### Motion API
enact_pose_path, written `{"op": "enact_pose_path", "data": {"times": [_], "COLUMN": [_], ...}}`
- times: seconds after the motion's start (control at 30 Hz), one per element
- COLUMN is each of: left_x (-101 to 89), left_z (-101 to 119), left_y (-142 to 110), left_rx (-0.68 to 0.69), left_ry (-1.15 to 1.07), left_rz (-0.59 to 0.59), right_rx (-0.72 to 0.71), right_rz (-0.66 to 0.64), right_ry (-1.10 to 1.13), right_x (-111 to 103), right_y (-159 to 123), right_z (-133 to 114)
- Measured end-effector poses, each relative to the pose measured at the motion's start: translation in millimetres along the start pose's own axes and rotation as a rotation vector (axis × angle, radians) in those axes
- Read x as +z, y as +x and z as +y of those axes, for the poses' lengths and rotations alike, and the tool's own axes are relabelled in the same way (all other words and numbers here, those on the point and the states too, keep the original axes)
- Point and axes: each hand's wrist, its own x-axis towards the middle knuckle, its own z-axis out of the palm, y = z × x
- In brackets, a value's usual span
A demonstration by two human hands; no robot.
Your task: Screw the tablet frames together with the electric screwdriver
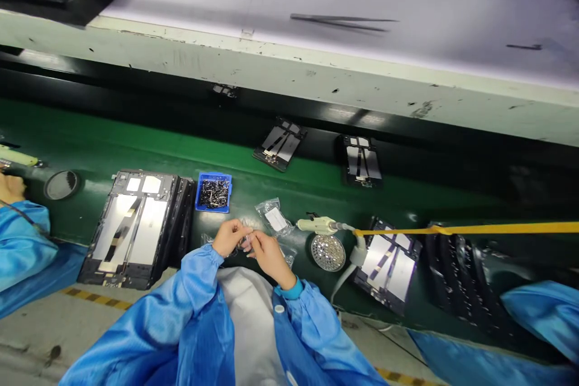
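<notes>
My left hand (229, 237) and my right hand (269, 255) meet low in the middle of the view, above the green workbench (253, 175). Their fingertips pinch a small clear plastic piece (246, 243), which is too small to identify. Clear plastic bags lie around and beneath my hands, one with a white label (275, 219). Just past my fingers stands a blue tray of small metal parts (213, 192). A soldering iron (319, 226) lies to the right of my right hand, touching neither hand.
A stack of phone frames (131, 229) stands left of my hands, with more frames (386, 266) to the right. A round metal tip cleaner (328, 252) sits by the iron. A yellow strap (470, 229) crosses the right side. Co-workers' blue sleeves (22, 247) intrude at both sides. Tweezers (344, 21) lie on a white raised surface.
</notes>
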Motion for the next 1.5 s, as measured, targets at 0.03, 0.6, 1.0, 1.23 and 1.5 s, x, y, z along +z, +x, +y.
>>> {"op": "enact_pose_path", "data": {"times": [0.03, 0.6, 1.0, 1.23, 1.5], "left_x": [-0.8, -12.3, -39.5, -58.6, -48.5], "left_z": [0, -1, -59, -119, -111], "left_y": [0, -9, -62, -103, -77], "left_rx": [0.001, -0.147, -0.128, -0.313, -0.313], "left_ry": [0.011, -0.434, -0.052, 0.329, 0.34], "left_rz": [-0.009, 0.023, 0.372, 0.504, 0.506], "right_rx": [-0.004, 0.179, 0.186, 0.004, -0.084], "right_rz": [0.02, 0.211, 0.324, 0.366, 0.399], "right_ry": [-0.031, 0.1, 0.164, -0.099, -0.27], "right_x": [-1, -15, -13, 13, 10], "right_y": [1, 19, 69, 127, 127], "right_z": [1, 17, -9, -27, -52]}}
